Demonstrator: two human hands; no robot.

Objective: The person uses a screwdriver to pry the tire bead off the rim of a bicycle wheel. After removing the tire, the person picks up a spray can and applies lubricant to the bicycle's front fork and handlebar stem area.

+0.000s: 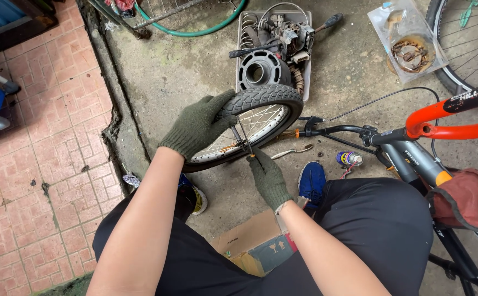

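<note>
concrete yard floor (195,71); my left hand (198,126) clamps the small wheel (250,123), right hand (269,178) pinches a screwdriver (245,143) at its spokes; a slip could bend one.

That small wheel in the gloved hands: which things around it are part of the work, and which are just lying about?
In the work:
small wheel
left hand, gripping the tyre
right hand, holding a screwdriver at the spokes

Lying about:
tray of parts
spray can
spanner
green hose
cardboard box
orange bicycle
</note>
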